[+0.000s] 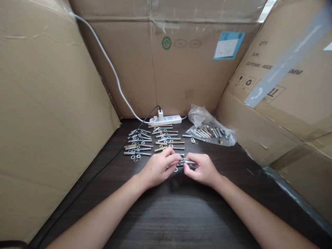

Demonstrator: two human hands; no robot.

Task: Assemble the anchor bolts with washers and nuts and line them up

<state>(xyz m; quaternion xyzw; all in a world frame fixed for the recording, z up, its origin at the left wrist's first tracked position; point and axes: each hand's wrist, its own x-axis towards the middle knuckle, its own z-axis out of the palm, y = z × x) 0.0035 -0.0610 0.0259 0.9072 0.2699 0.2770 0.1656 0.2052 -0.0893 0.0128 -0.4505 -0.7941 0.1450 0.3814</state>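
Note:
My left hand (160,167) and my right hand (201,168) meet over the dark wooden table (166,214). Both pinch one metal expansion bolt (187,162) held level between them, the right hand around its shaft, the left fingertips closed on its left end. Just beyond my hands lie rows of several more bolts (153,140) with loose washers (135,158) among them. A small washer (175,169) lies on the table under my fingers.
A clear plastic bag (210,128) with more bolts sits at the back right. A white power strip (166,119) with a charger and cables lies against the back cardboard box (171,58). Cardboard boxes wall in the left (46,114) and right (285,103) sides.

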